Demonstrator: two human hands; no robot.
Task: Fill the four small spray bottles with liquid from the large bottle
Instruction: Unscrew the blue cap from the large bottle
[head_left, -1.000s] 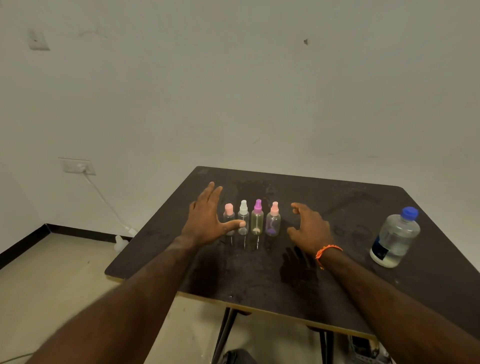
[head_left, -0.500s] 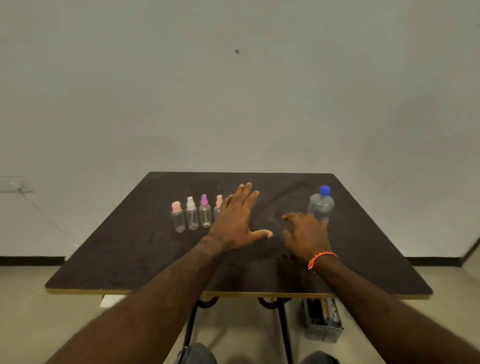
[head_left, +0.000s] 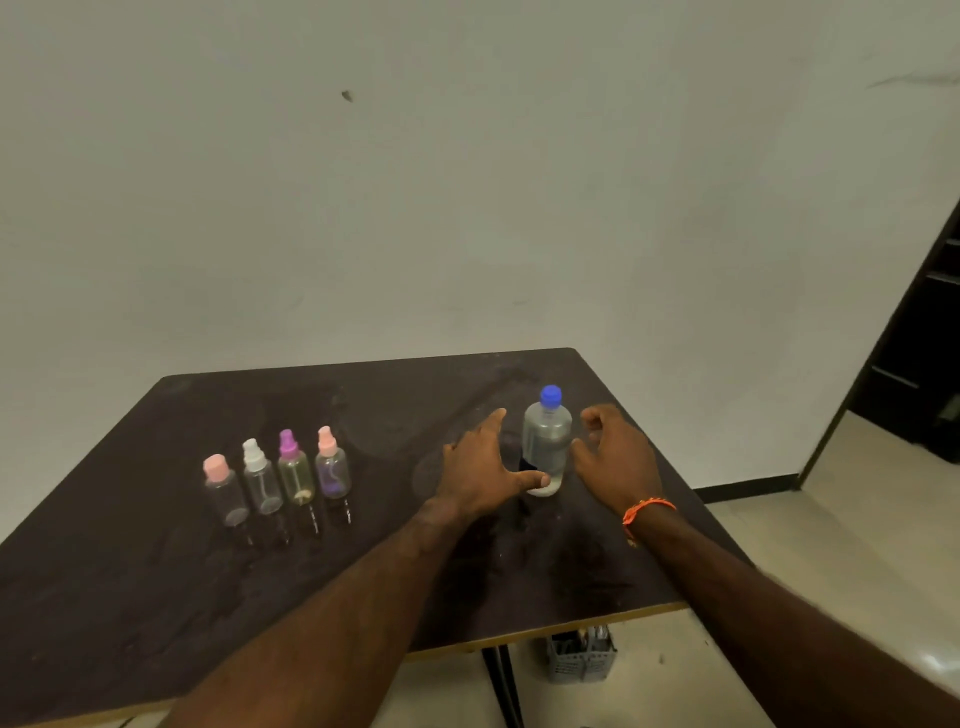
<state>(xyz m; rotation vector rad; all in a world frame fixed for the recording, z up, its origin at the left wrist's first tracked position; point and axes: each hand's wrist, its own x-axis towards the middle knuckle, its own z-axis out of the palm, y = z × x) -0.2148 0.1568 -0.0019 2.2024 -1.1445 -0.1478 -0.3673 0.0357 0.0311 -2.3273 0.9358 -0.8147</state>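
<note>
Upright near the right edge of the dark table (head_left: 156, 571) stands the large clear bottle (head_left: 546, 441) with a blue cap. My left hand (head_left: 480, 467) is spread open just left of it, its thumb lying across the front of the bottle's base. My right hand (head_left: 615, 457), with an orange wristband, hovers cupped close to the bottle's right side, fingers loosely curled and holding nothing. Further left stand four small spray bottles in a row: a pink-capped one (head_left: 223, 493), a white-capped one (head_left: 260, 480), a purple-capped one (head_left: 294, 470) and another pink-capped one (head_left: 331, 465).
A grey plastic crate (head_left: 582, 657) sits on the floor under the table's front right corner, beside the table leg. A dark doorway or shelf unit (head_left: 924, 364) stands at the far right. A plain wall runs behind the table.
Both hands have moved right, away from the row of small bottles, and now flank the large bottle. The view has swung with them.
</note>
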